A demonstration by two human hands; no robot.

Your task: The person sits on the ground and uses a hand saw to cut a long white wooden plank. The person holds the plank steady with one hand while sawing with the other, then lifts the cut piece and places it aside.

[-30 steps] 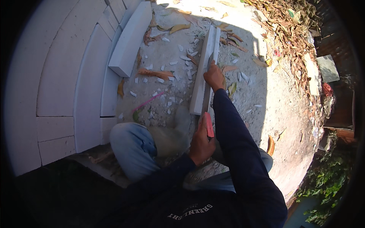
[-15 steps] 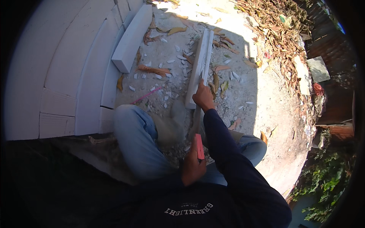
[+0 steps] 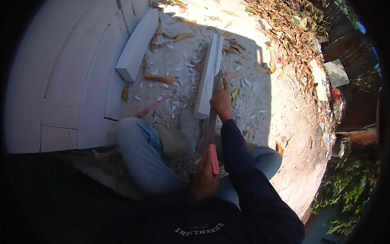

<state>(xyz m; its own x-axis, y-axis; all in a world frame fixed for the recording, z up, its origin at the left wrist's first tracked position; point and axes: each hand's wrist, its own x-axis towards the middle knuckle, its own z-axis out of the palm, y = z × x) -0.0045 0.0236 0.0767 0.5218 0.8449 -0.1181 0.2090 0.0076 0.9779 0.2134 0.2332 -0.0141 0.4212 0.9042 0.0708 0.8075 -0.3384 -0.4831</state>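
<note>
A long pale block [image 3: 206, 83] lies lengthwise on the ground in front of me, its near end close to my feet. Along its right edge runs the grey metal blade [image 3: 209, 129] of a hand saw with a red handle [image 3: 214, 159]. My left hand [image 3: 205, 181] is wrapped round that handle, near my lap. Farther forward, my right hand [image 3: 221, 103] is closed on the blade near its far end, beside the block. Its fingertips are partly hidden from view.
White chips [image 3: 193, 80] and dry leaves lie scattered around the block. A pink stick [image 3: 152, 105] rests left of it. Another pale block [image 3: 137, 46] leans by the pale block wall [image 3: 61, 81] at left. My bent knees [image 3: 140, 140] flank the saw; a leaf heap [image 3: 290, 36] lies far right.
My right hand and the blade have shifted slightly right relative to the block, from over its top to along its right edge. The whole view has moved a little. Both grips stay the same.
</note>
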